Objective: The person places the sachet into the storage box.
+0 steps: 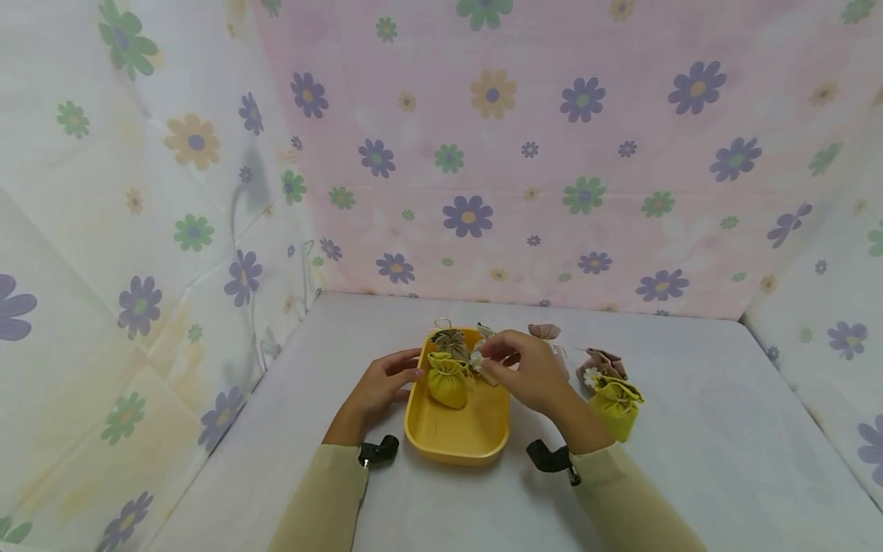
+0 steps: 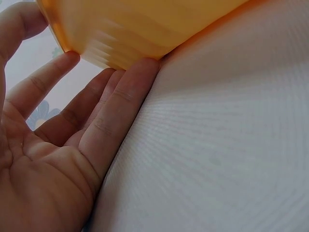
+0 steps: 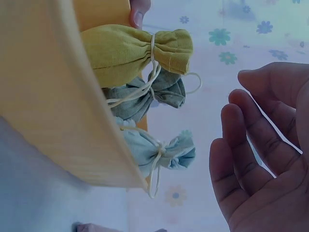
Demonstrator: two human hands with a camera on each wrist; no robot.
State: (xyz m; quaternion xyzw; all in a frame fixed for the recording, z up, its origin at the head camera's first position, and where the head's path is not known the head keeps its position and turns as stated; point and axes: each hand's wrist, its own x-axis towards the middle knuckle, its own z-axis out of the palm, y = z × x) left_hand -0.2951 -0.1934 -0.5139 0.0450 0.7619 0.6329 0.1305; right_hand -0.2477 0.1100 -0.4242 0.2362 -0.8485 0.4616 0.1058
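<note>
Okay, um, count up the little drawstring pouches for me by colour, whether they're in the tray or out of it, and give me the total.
Yellow-green cloth drawstring pouches: 2
Dark grey-green cloth drawstring pouch: 1
Pale grey cloth drawstring pouch: 1
Pinkish-mauve cloth drawstring pouches: 2
Total: 6, with 3 in the rounded yellow tray and 3 outside it

Yellow tray point(image 1: 458, 438): looks like plastic, smooth, soft sheen, faint ribbed banding on the outer wall in the left wrist view. Yellow-green pouch point(image 3: 118, 54): matt woven cloth, gathered, slightly coarse. Grey-green pouch point(image 3: 169, 89) and pale blue-grey pouch point(image 3: 179, 153): same, matt cloth, wrinkled necks. Drawstring point(image 3: 153, 47): smooth, thin cord. Table covering point(image 1: 704, 429): matt, finely textured. Backdrop point(image 1: 428, 176): printed cloth, matt, creased. Sleeve point(image 1: 324, 498): matt cloth. Wrist mount point(image 1: 549, 458): black, plastic-looking.
</note>
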